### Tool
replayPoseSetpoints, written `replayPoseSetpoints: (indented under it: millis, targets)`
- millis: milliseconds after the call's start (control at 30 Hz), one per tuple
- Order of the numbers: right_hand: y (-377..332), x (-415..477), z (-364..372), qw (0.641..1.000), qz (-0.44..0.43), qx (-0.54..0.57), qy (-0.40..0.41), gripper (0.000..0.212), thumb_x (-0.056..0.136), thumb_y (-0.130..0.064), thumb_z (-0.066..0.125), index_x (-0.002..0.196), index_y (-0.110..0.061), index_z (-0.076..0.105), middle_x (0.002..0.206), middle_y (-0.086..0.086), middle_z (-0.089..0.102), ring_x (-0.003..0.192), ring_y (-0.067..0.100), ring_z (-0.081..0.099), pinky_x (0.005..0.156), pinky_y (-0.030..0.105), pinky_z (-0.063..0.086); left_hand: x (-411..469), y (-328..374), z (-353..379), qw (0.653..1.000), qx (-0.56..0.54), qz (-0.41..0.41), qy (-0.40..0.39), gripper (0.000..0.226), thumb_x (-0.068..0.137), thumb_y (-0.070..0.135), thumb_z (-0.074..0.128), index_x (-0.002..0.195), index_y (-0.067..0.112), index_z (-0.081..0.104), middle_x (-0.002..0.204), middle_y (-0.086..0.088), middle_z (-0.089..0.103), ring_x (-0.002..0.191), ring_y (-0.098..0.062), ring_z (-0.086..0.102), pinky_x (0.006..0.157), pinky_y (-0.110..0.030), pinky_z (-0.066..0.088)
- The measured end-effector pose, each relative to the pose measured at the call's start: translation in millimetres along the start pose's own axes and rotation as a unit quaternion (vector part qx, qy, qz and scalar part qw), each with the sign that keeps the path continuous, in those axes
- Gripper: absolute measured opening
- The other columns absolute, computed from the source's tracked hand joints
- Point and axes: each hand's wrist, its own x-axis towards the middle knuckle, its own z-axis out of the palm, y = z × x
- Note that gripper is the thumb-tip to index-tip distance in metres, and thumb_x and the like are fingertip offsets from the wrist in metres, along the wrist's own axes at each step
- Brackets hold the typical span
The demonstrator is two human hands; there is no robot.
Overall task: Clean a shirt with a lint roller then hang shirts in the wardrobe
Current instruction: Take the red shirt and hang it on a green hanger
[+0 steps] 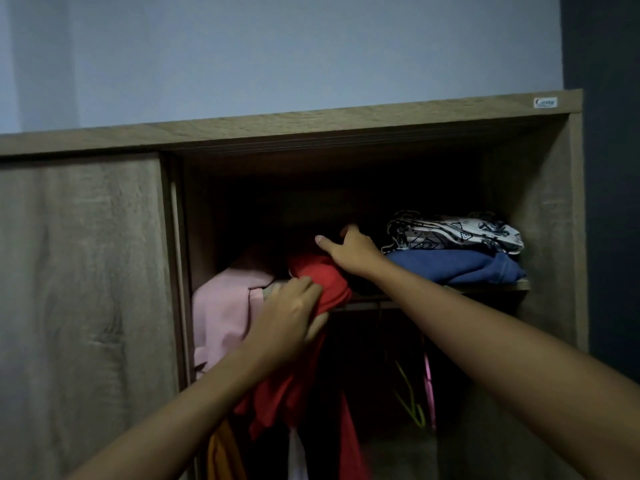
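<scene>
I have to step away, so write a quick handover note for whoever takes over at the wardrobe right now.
Left hand: gripping the red shirt at the shelf edge.
Right hand: reaching over the red shirt towards the back of the shelf, fingers spread, holding nothing visible.
Red shirt hangs from the shelf down into the hanging space. Pink garment droops beside it; blue and patterned folded clothes sit at the right of the shelf. Empty hangers hang below.
Lint roller not in view; whether cleaning is done cannot be told.
Left: get the shirts onto hangers.
</scene>
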Motion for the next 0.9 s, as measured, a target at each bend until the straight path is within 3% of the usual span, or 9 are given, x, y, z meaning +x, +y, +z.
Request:
replayPoseSetpoints:
  millis: [133, 267, 367, 467, 533, 700, 800, 867, 900]
  targets:
    - [-5, 0, 14, 0.993, 0.024, -0.071, -0.096, 0.099, 0.070, -0.064, 0.078, 0.141, -0.003, 0.047, 0.139, 0.014, 0.056, 0.124, 0.031, 0.058, 0.094, 0.029, 0.049, -25, 11, -7, 0.996, -0.069, 0.023, -0.053, 0.026, 0.090, 0.038, 0.050, 0.096, 0.014, 0.056, 0.094, -0.004, 0.056, 0.084, -0.026, 0.054, 0.074, -0.040, 0.045]
    - [-10, -3, 18, 0.989, 0.006, -0.117, -0.089, 0.049, 0.075, -0.034, 0.085, 0.110, -0.004, 0.070, 0.110, 0.012, 0.071, 0.095, 0.025, 0.070, 0.071, 0.026, 0.052, -24, 5, -18, 0.993, -0.096, 0.013, -0.063, 0.038, 0.093, 0.052, 0.054, 0.078, 0.017, 0.055, 0.080, 0.000, 0.058, 0.074, -0.019, 0.052, 0.068, -0.036, 0.042]
    - [-13, -12, 18, 0.999, -0.002, 0.033, -0.022, 0.021, 0.072, -0.018, 0.083, 0.088, -0.007, 0.074, 0.083, 0.005, 0.074, 0.073, 0.015, 0.067, 0.064, 0.026, 0.054, -8, -17, -34, 0.977, -0.142, -0.151, -0.042, 0.067, 0.088, 0.073, 0.041, 0.069, 0.012, 0.064, 0.066, 0.000, 0.065, 0.065, -0.018, 0.060, 0.062, -0.038, 0.045]
    - [-19, -35, 15, 0.982, -0.067, 0.174, 0.027, 0.026, 0.074, -0.010, 0.078, 0.099, -0.013, 0.077, 0.088, -0.003, 0.075, 0.081, 0.011, 0.071, 0.078, 0.030, 0.059, 13, -41, -52, 0.856, -0.338, -0.391, -0.020, 0.076, 0.086, 0.076, 0.048, 0.072, 0.005, 0.071, 0.065, -0.011, 0.072, 0.060, -0.027, 0.070, 0.061, -0.034, 0.055]
    - [-22, -57, 9, 0.967, -0.141, 0.214, 0.009, 0.037, 0.075, -0.003, 0.076, 0.110, -0.015, 0.076, 0.100, -0.006, 0.075, 0.090, 0.005, 0.070, 0.084, 0.022, 0.056, 21, -52, -60, 0.776, -0.421, -0.468, -0.041, 0.074, 0.085, 0.074, 0.054, 0.070, 0.004, 0.069, 0.064, -0.014, 0.070, 0.055, -0.028, 0.069, 0.054, -0.028, 0.053]
    - [-11, -100, 7, 0.942, -0.246, 0.196, -0.118, 0.051, 0.077, 0.004, 0.075, 0.122, -0.020, 0.071, 0.123, -0.005, 0.071, 0.116, 0.000, 0.063, 0.101, 0.016, 0.045, 29, -50, -55, 0.776, -0.406, -0.472, -0.106, 0.069, 0.082, 0.071, 0.063, 0.093, 0.004, 0.073, 0.086, -0.019, 0.076, 0.073, -0.032, 0.075, 0.057, -0.035, 0.058]
    - [0, -110, 8, 0.939, -0.236, 0.163, -0.190, 0.049, 0.079, 0.001, 0.079, 0.124, -0.017, 0.071, 0.124, -0.006, 0.071, 0.118, 0.000, 0.063, 0.103, 0.015, 0.044, 30, -46, -48, 0.800, -0.402, -0.438, -0.081, 0.030, 0.087, 0.032, 0.076, 0.099, 0.005, 0.076, 0.095, -0.018, 0.076, 0.076, -0.027, 0.071, 0.065, -0.033, 0.054]
    - [6, -111, 7, 0.939, -0.221, 0.154, -0.213, 0.039, 0.081, -0.003, 0.079, 0.117, -0.015, 0.073, 0.115, -0.003, 0.074, 0.110, 0.003, 0.067, 0.097, 0.019, 0.050, 24, -45, -43, 0.812, -0.407, -0.414, -0.059, 0.004, 0.086, 0.008, 0.075, 0.090, 0.008, 0.076, 0.081, -0.011, 0.075, 0.064, -0.017, 0.066, 0.060, -0.027, 0.051]
    - [8, -111, 6, 0.942, -0.204, 0.162, -0.213, 0.031, 0.083, -0.006, 0.078, 0.113, -0.014, 0.075, 0.109, -0.001, 0.076, 0.102, 0.006, 0.070, 0.090, 0.022, 0.053, 20, -44, -41, 0.814, -0.412, -0.406, -0.052, 0.009, 0.083, 0.002, 0.075, 0.084, 0.011, 0.075, 0.075, -0.007, 0.073, 0.060, -0.014, 0.064, 0.059, -0.026, 0.052]
